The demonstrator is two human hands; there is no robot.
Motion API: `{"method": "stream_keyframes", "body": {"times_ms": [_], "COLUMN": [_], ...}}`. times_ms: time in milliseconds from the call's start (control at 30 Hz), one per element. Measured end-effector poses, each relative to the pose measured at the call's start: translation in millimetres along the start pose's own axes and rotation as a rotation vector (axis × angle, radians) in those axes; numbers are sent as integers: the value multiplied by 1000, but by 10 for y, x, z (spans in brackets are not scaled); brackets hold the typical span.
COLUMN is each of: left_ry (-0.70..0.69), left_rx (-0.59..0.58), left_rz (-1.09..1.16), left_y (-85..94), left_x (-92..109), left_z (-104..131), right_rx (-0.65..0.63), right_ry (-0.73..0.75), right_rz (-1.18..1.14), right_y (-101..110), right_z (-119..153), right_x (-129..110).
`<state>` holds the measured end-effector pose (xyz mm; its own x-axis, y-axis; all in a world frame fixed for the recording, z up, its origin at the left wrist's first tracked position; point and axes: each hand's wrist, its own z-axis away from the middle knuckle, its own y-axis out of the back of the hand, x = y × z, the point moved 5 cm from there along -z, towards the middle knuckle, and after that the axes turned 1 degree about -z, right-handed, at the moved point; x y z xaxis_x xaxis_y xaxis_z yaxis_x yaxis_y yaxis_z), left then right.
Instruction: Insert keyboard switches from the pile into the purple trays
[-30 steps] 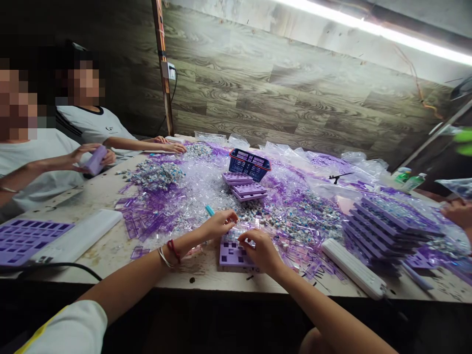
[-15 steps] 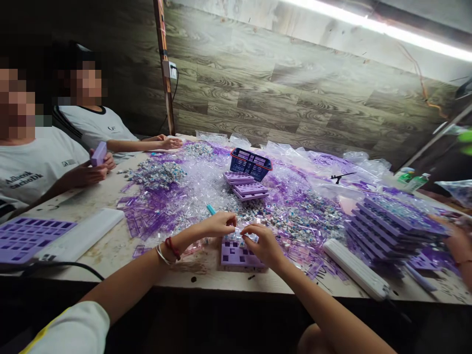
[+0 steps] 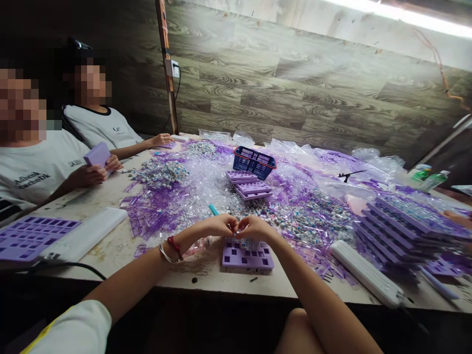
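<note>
My left hand (image 3: 222,226) and my right hand (image 3: 255,228) meet at the fingertips, both closed in a pinch. A tiny pale piece seems to sit between them, too small to name. Just below is a purple tray with square slots (image 3: 246,259), its far part hidden by my hands and some clear plastic pieces. A teal stick-like object (image 3: 213,210) lies just beyond my left hand. Behind my hands spreads a heap of small white and blue pieces (image 3: 313,214) mixed with clear and purple plastic.
A navy basket (image 3: 254,161) stands behind two stacked purple trays (image 3: 253,189). White power strips (image 3: 368,273) flank me; on the right rises a stack of purple trays (image 3: 398,236). At left, one co-worker holds a purple block (image 3: 97,156); another sits farther back.
My right hand has moved in and turned, so its fingertips now meet my left hand's. The co-worker's purple block has tilted. The whole view has shifted slightly.
</note>
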<state>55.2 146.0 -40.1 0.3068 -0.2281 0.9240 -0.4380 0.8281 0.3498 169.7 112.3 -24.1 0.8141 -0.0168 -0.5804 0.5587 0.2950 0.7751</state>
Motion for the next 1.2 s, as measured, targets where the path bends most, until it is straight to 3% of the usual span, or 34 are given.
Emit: {"method": "stream_keyframes", "body": {"times_ms": [233, 533, 633, 733, 833, 1000, 1200], "left_ry": [45, 47, 50, 51, 55, -4, -2], "left_rx": [-25, 8, 20, 34, 126, 303, 318], "left_rz": [-15, -33, 16, 57, 136, 193, 174], "left_y": [-52, -53, -42, -15, 51, 151, 133], "left_x": [7, 57, 49, 46, 37, 66, 139], "left_z": [-30, 27, 46, 53, 47, 46, 91], "right_rx": [-137, -85, 84, 277, 277, 260, 317], "right_ry": [-101, -59, 33, 244, 419, 496, 531], "right_rz": [59, 36, 11, -42, -29, 115, 258], "right_y": [24, -1, 38, 124, 127, 39, -52], "right_z": [-153, -57, 79, 258, 386, 470, 583], "right_x": [-76, -13, -19, -86, -142, -151, -179]}}
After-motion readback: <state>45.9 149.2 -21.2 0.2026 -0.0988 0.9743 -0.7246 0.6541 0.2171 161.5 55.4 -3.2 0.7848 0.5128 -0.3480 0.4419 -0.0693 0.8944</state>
